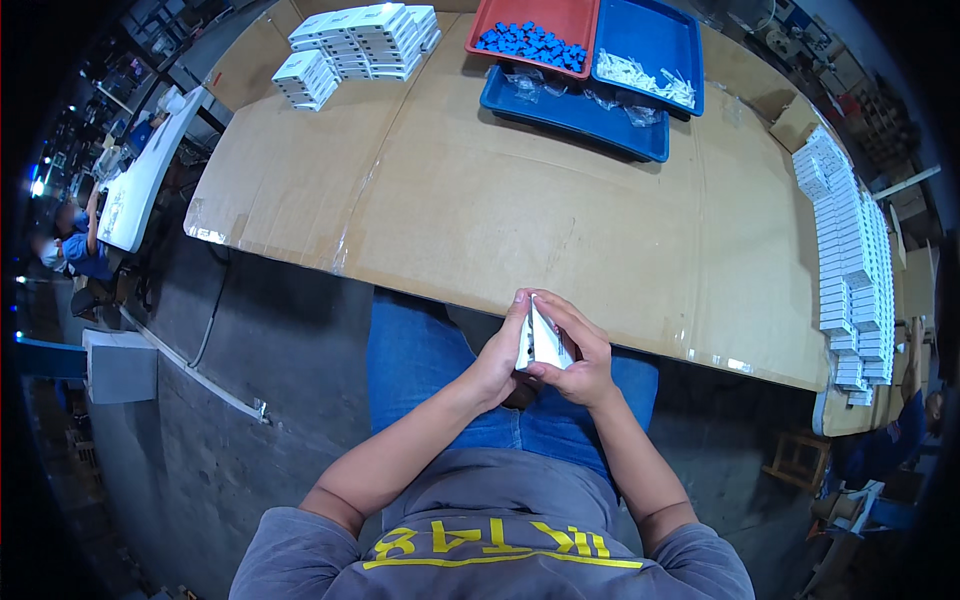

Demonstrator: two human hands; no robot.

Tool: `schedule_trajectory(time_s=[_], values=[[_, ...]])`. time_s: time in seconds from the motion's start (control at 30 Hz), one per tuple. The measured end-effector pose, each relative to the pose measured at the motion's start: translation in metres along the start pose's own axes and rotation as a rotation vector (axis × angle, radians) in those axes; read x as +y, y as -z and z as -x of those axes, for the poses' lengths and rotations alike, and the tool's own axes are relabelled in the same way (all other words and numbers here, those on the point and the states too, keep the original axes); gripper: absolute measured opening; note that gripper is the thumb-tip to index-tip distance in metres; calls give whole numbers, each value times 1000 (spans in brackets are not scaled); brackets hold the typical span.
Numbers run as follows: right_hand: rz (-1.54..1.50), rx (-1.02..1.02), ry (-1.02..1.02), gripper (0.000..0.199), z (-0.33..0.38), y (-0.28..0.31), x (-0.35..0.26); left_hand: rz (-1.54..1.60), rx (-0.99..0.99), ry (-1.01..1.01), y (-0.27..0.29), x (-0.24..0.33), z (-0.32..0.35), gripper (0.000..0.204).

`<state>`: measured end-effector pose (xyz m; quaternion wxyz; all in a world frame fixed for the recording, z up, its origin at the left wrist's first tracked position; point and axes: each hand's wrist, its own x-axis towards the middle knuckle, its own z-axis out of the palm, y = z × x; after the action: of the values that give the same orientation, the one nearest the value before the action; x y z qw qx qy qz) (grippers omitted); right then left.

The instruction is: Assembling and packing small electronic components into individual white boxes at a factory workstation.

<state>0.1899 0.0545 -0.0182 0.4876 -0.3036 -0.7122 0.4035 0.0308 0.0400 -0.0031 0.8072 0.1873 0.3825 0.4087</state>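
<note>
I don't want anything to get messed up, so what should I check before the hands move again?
1. Left hand and right hand both holding the white object: ok.
2. White object resting on the table: not ok, it is held up at the near edge.
3. Inside of the white object in plain sight: cannot tell, it is too small and partly covered.
4. Small blue pieces inside the red tray: ok.
5. Small white pieces inside the upper blue tray: ok.
</note>
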Motion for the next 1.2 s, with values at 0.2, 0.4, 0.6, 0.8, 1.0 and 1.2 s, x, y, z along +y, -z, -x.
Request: schedule_trajectory(time_s=[0.2,0.4,0.6,0.8,1.0,1.2], values=[[-498,294,-159,78,-7,4,11,164,38,76,3,9,-11,71],[-173,513,-81,57,-36,54,40,112,17,-373,15,32,-55,61],[472,218,-168,36,-35,67,38,-868,295,-925,65,38,-81,40],[828,-55,-137,36,-9,63,18,-1736,157,-908,66,54,-43,43],[854,-42,-238,43,-17,59,33,-1884,23,-831,51,54,-56,60],[1012,3,-330,47,-60,68,50,-1913,244,-799,55,77,-91,68]])
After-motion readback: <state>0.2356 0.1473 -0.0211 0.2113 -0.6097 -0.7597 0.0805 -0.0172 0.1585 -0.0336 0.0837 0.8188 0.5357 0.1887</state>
